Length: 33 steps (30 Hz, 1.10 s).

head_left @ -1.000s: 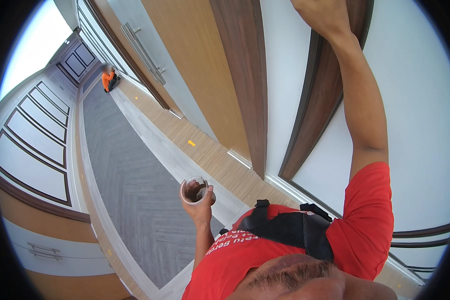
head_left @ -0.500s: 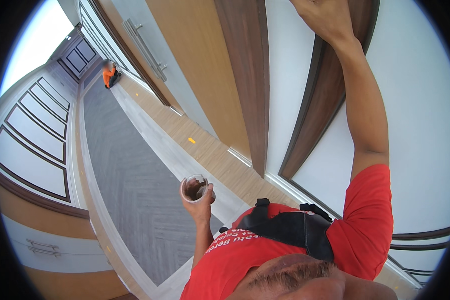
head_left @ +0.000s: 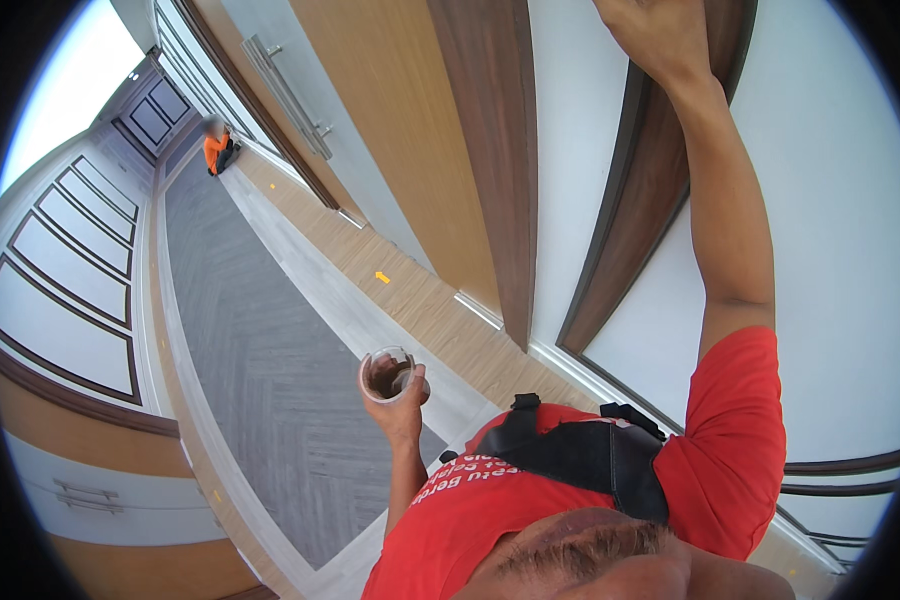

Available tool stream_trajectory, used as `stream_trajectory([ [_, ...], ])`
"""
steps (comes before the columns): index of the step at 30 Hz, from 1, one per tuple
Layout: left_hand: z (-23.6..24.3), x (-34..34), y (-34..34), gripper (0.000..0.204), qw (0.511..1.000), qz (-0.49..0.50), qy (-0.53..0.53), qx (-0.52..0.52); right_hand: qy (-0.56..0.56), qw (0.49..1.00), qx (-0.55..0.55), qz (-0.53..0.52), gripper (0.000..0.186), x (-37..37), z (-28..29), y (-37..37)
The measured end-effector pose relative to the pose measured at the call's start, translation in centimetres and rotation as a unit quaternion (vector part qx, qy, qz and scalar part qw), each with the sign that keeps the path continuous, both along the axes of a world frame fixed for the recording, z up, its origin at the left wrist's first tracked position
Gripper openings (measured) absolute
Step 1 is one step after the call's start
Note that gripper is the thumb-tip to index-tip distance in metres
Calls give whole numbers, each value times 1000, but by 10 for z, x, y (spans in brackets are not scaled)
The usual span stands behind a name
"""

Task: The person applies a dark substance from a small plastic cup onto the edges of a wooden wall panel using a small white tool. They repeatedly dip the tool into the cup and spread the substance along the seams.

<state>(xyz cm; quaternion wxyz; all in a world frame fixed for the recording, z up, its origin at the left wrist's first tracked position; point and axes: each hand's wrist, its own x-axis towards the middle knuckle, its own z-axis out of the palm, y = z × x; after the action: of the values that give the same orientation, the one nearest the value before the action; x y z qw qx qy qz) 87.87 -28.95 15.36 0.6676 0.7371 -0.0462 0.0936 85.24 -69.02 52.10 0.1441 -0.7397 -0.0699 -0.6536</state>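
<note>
In the head view, the only one, the left grip point(head_left: 398, 418) is closed around a clear cup point(head_left: 408, 362), its thumb along one side and its fingers round the other; the cup is held out in front of the body, above the floor point(head_left: 255, 360), its mouth turned up toward the camera, probably so that the dark brown contents point(head_left: 382, 380) stay inside and within easy reach; brown also smears the inner wall, and whether it is liquid or paste I cannot tell; the right grip point(head_left: 665, 38) is raised high against the wall side, over the dark wood trim point(head_left: 635, 205) that runs between white panels point(head_left: 830, 220); its fingers are cut off by the upper edge, so I cannot tell whether it is open, closed or holding something, nor whether it touches the wood; the right arm reaches up, seemingly because the spot it attends to lies high, while the left arm is bent, which likely keeps the cup steady and apart from the wall; a black harness point(head_left: 580, 460) crosses the red shirt point(head_left: 740, 420), presumably worn to carry gear; beyond the door handle point(head_left: 288, 100), well apart, a co-worker in orange point(head_left: 216, 153) sits low on the floor beside the same wall.
</note>
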Motion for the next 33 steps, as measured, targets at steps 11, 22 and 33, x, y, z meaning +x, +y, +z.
stream_trajectory([
  [11, -6, 1, 2, 85, 1000, -1, -14, 1, 22, 999, -14, 19, 18, 2, -8, -6],
  [22, -2, 1, -4, 84, 1000, -6, -7, 0, 8, 999, -29, 40, 18, 7, -12, -20],
  [33, -4, 0, -4, 86, 1000, -5, -3, 0, 17, 999, -32, 22, 18, 4, -15, -12],
])
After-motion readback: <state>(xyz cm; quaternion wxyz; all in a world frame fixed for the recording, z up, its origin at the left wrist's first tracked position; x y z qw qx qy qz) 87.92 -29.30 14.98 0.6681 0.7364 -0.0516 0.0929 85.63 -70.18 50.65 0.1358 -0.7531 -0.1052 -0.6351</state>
